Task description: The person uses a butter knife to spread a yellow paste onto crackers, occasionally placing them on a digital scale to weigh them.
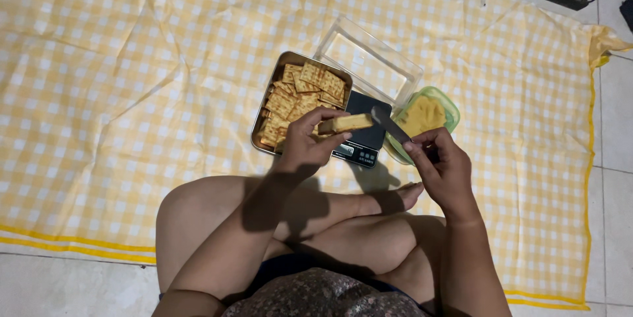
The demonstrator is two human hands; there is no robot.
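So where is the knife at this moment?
In the head view the knife is right of centre, held in the right hand, its blade angled over the black scale beside the green tub of yellow spread.

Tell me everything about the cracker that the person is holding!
The cracker is a pale yellow-tan rectangle, seen mostly side-on, so it looks like a flat bar. It lies roughly level, held in the left hand, whose fingers curl around its left end. It hangs above the black scale, just right of the metal tin full of similar crackers. The knife in the right hand has its tip close to the cracker's right end; whether they touch is unclear.
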